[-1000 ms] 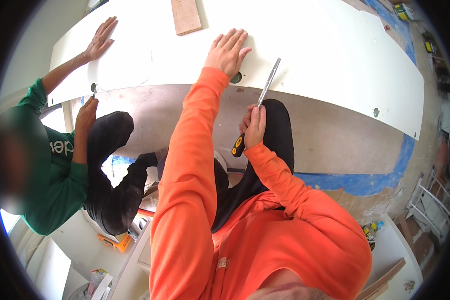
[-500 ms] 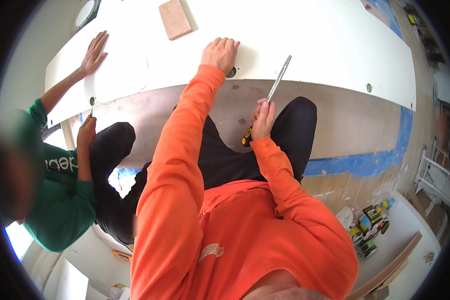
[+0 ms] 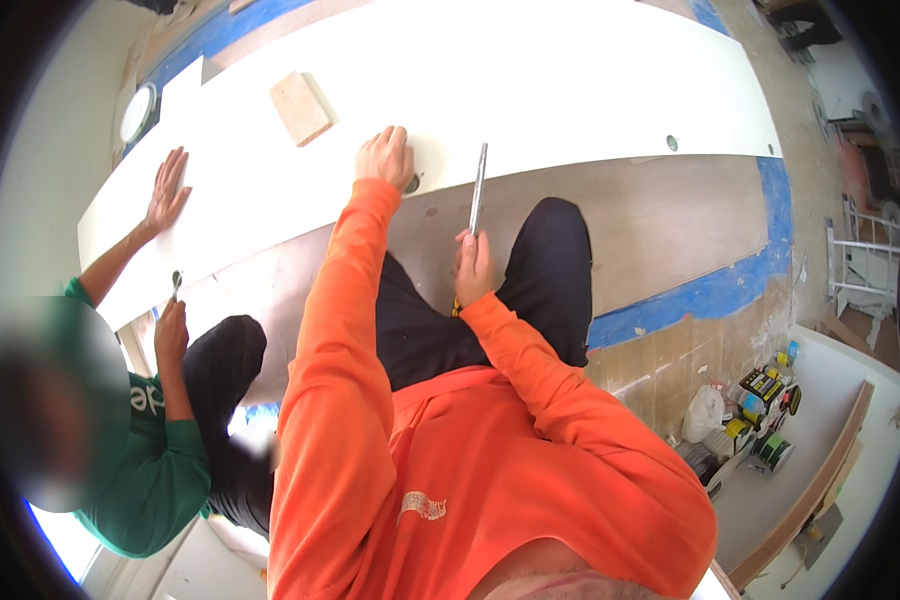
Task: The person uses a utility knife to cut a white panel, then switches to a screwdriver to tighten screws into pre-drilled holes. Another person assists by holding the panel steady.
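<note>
The left hand (image 3: 385,157), earlier spread flat, is now curled.

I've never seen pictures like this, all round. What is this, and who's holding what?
No machine: each picture comes from a fisheye camera on a person's head, looking down; it bends straight edges. The orange sleeves are that person's. Their left hand is curled on the white panel, underside hidden; their right hand holds a long metal tool. A wooden block lies on the panel. At left, a co-worker in green rests one hand there and seems to hold a small tool in the other.
</note>
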Available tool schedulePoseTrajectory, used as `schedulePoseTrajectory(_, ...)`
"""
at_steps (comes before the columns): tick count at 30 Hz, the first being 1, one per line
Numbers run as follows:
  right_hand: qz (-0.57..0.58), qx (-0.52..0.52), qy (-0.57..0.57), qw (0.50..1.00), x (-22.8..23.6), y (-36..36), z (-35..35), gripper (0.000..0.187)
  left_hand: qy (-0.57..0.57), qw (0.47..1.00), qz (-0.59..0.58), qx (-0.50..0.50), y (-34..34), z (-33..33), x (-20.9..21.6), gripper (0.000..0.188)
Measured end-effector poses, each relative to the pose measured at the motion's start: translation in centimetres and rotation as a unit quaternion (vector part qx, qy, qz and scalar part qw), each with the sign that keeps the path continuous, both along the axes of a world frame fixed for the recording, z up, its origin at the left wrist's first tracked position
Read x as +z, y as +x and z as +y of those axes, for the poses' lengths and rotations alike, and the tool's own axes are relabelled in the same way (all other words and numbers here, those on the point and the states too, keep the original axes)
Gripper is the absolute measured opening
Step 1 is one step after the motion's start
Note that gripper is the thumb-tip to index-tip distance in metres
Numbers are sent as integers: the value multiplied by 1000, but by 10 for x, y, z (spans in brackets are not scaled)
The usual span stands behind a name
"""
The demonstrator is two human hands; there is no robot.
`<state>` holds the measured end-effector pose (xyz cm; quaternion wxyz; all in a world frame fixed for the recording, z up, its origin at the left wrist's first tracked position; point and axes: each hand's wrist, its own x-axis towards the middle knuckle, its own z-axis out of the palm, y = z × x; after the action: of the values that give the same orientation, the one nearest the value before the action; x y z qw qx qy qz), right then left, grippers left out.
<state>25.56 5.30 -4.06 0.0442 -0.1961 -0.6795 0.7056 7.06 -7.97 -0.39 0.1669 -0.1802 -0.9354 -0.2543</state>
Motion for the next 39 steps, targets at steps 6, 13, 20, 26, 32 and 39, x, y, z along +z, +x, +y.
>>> schedulePoseTrajectory(6,6,22,70,997,-3,-8,-4,28,-57,998,-10,31,-3,1,3,18)
schedulePoseTrajectory(13,83,26,224,971,-32,-10,-42,31,-5,961,16,276,-14,4,1,46)
schedulePoseTrajectory(20,37,68,139,987,-9,-6,-53,28,-36,956,0,291,-17,-6,-22,44)
schedulePoseTrajectory(26,13,88,232,969,-22,-4,-52,27,-4,960,15,278,-18,-6,-23,44)
schedulePoseTrajectory(32,-27,50,239,969,-5,-13,-45,32,2,965,-8,264,-19,-9,-20,45)
schedulePoseTrajectory(39,-78,-10,252,965,12,-45,-34,34,-17,964,-25,264,-18,-8,-18,45)
